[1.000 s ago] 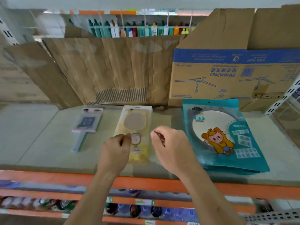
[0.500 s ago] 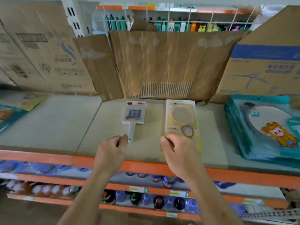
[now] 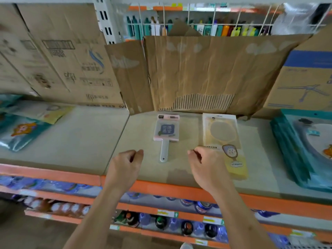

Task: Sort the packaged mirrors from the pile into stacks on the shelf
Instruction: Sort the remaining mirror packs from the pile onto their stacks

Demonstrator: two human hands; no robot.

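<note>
On the shelf (image 3: 75, 141) lie three sorted kinds of packaged mirror. A pink hand mirror pack (image 3: 166, 130) lies in the middle, a yellow mirror pack (image 3: 222, 133) lies right of it, and a stack of teal cartoon mirror packs (image 3: 294, 151) sits at the far right. The unsorted pile (image 3: 23, 130) of teal and yellow packs is at the far left. My left hand (image 3: 125, 168) hovers near the shelf's front, left of the pink mirror's handle, fingers loosely curled and empty. My right hand (image 3: 206, 166) hangs loosely curled over the yellow pack's lower left corner, gripping nothing.
Flattened cardboard sheets (image 3: 206, 72) and boxes (image 3: 62, 60) stand along the back of the shelf. An orange rail (image 3: 53, 174) edges the front. Bottles fill the lower shelves (image 3: 161, 221).
Both hands let go of the yellow pack and drew back toward the shelf's front. The view swung left, bringing the pile at the far left into sight.
</note>
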